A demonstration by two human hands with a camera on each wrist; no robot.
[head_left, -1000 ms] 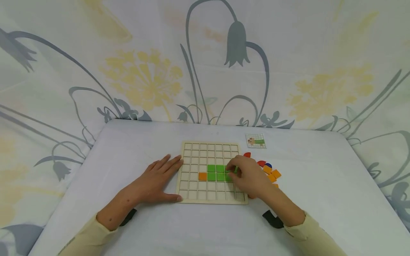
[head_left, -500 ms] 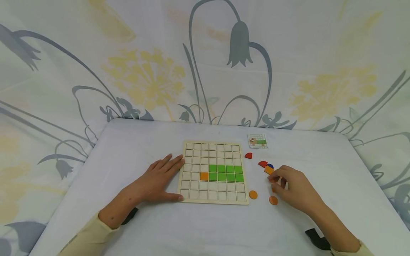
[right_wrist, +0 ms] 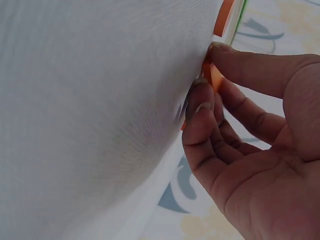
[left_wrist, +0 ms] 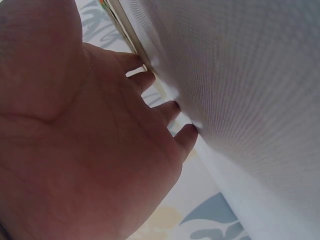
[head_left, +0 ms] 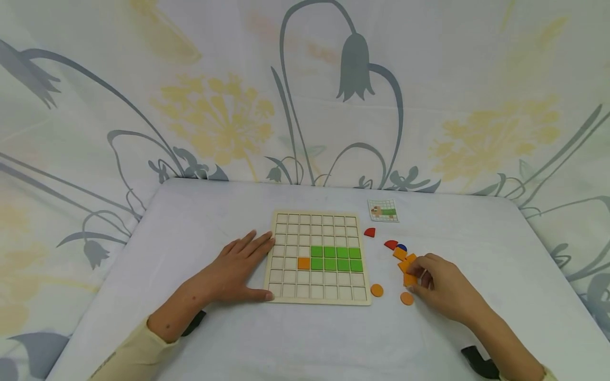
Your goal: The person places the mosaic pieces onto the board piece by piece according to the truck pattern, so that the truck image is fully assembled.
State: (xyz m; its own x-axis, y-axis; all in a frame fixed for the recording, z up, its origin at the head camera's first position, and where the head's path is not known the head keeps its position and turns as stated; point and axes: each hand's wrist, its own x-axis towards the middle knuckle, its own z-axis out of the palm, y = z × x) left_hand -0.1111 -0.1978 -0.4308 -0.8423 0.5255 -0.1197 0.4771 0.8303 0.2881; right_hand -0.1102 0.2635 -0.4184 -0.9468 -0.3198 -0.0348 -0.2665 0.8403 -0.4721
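A wooden grid board point(head_left: 289, 225) lies flat on the table, with two rows of green square tiles point(head_left: 335, 259) and one orange square tile point(head_left: 303, 263) in its cells. My left hand point(head_left: 233, 272) rests spread along the board's left edge, fingertips and thumb touching the frame. To the right of the board, my right hand point(head_left: 443, 288) pinches an orange square tile point(right_wrist: 215, 77) between thumb and fingers, low over the tabletop. Several orange square tiles point(head_left: 399, 253) lie together just beyond those fingertips. The fingers partly hide the pinched tile.
A small picture card point(head_left: 383, 210) lies behind the loose pieces. Near the board are a red quarter-round piece point(head_left: 369, 232), another red piece point(head_left: 391, 244), a blue piece point(head_left: 402, 247) and two orange discs point(head_left: 377, 290). A patterned cloth point(head_left: 214, 116) hangs behind the white table.
My right hand has left the green tiles on the board and moved right to the loose orange tiles, where it pinches one. My left hand stays at the board's edge.
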